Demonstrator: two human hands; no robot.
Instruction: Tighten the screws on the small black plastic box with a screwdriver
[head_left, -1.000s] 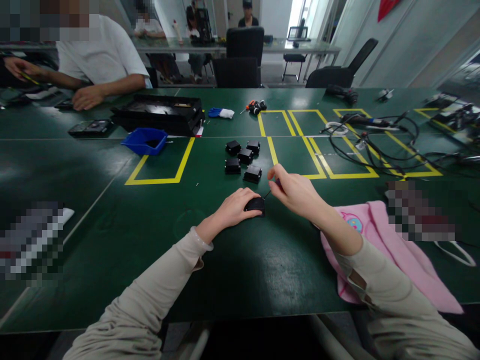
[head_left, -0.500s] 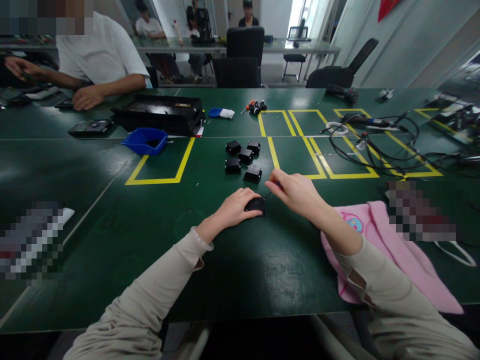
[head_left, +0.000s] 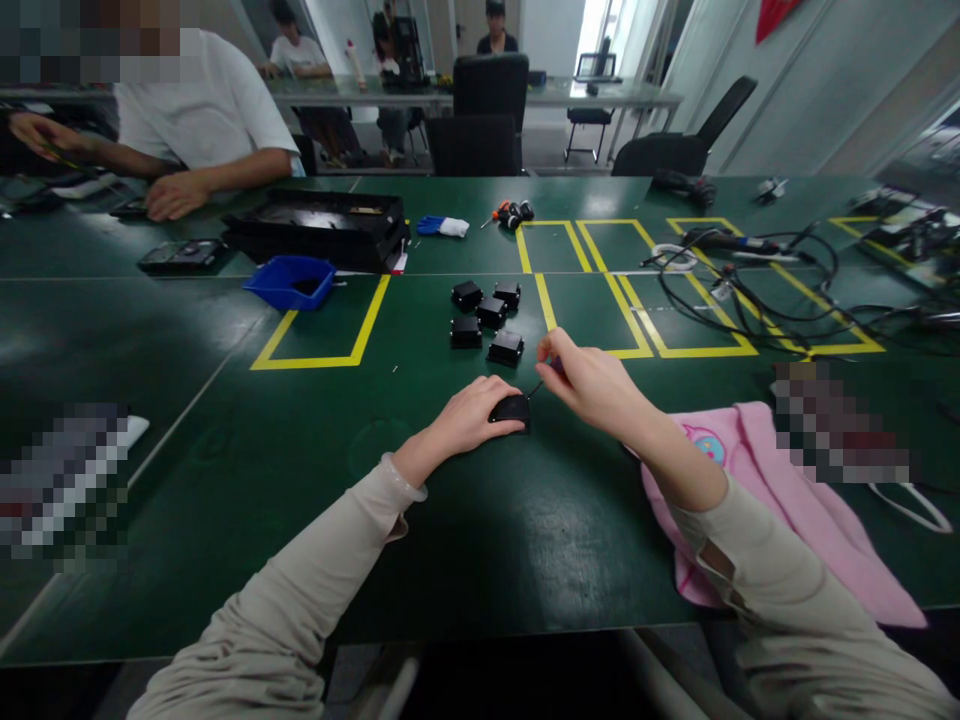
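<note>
My left hand (head_left: pixel 474 412) is closed around a small black box (head_left: pixel 511 409) and presses it to the green table (head_left: pixel 420 560). The thumb lies along its near side, the fingers over its far side. My right hand (head_left: pixel 581 372) pinches a screwdriver (head_left: pixel 538 386) by its handle, mostly hidden by the fingers. Its thin dark shaft slants down to the box's right end; whether the tip sits in a screw is too small to tell. Just beyond my hands lies a loose group of several similar black boxes (head_left: pixel 491 311).
A pink cloth (head_left: pixel 750 490) lies under my right forearm. Further off are a blue scoop-shaped tray (head_left: pixel 289 283), a large black tray (head_left: pixel 322 225), a glove (head_left: pixel 442 226) and coiled black cables (head_left: pixel 739 290). A co-worker in a white shirt (head_left: pixel 214 105) sits at the far left.
My right hand has shifted very slightly to the right and its fingers have turned a little around the handle. My left hand and the box stay put.
</note>
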